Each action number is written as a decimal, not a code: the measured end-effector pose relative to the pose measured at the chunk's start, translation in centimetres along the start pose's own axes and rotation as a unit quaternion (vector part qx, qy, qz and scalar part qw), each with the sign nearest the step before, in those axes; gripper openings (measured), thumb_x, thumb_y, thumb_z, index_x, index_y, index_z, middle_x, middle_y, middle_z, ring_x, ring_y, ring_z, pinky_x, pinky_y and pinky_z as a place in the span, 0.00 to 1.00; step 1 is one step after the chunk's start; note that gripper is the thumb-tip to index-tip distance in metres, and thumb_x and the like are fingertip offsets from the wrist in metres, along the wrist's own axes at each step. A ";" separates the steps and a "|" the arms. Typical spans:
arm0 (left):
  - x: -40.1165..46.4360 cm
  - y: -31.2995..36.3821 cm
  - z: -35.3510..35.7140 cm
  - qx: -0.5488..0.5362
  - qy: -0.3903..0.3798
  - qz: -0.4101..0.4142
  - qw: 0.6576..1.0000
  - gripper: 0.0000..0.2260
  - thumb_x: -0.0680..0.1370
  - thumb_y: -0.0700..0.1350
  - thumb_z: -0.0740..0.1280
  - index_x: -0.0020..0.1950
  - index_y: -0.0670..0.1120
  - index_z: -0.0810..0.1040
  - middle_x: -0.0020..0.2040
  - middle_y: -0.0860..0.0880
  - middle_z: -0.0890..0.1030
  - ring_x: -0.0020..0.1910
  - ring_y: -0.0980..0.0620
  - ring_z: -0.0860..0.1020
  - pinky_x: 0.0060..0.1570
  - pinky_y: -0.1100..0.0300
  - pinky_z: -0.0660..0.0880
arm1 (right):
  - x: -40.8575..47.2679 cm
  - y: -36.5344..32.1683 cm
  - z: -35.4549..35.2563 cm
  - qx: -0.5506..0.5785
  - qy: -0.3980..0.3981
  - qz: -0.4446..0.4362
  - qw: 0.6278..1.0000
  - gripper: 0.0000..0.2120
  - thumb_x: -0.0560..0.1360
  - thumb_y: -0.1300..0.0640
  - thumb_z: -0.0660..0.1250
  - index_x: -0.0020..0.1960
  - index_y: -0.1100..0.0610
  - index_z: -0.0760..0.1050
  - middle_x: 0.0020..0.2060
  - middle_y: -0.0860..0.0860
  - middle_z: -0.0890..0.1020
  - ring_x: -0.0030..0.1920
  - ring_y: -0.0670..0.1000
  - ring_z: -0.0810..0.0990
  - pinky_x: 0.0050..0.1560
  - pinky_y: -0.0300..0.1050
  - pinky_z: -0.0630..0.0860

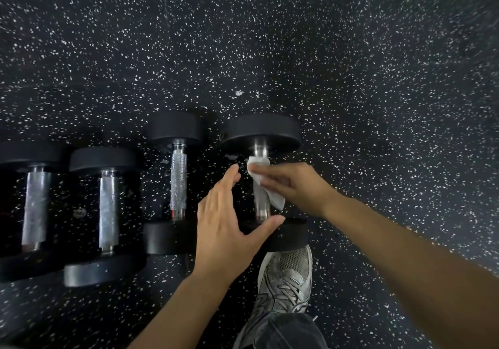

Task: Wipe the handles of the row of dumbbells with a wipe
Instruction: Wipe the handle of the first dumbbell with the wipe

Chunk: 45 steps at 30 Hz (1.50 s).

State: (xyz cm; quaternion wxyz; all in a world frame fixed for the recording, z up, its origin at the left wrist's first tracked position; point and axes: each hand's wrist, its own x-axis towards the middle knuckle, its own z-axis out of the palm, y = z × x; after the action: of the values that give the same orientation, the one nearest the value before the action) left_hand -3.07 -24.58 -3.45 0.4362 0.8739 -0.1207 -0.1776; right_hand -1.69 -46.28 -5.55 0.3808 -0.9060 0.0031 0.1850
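Right hand (294, 184) gripping wipe (260, 180) around handle (261, 208), lengthwise away from viewer.

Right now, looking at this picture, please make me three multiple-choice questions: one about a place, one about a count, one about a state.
1. Where is the wipe?
A. on the rightmost dumbbell's handle
B. on the leftmost dumbbell's handle
C. flat on the floor

2. How many dumbbells lie in the row?
A. two
B. four
C. six

3. What is the left hand doing?
A. gripping a handle
B. open, fingers spread, holding nothing
C. holding a second wipe

Answers:
1 A: the right hand presses the wipe on the rightmost handle.
2 B: four handles show side by side.
3 B: the palm is open beside the handle.
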 end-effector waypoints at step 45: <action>-0.3 1.8 3.0 0.006 -0.040 0.002 0.999 0.53 0.65 0.79 0.65 0.82 0.59 0.47 0.78 0.58 0.64 0.79 0.58 0.59 0.80 0.51 0.55 | -2.1 1.1 -3.8 -0.163 -0.050 0.046 0.984 0.20 0.80 0.36 0.56 0.69 0.34 0.73 0.64 0.47 0.83 0.55 0.50 0.85 0.58 0.50 0.80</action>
State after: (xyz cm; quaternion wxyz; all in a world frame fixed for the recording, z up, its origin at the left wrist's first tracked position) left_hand -4.73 -27.69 -3.57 0.4259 0.8684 -0.1410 -0.2112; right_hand -2.49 -49.97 -3.15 0.2192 -0.9443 -0.0047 0.2452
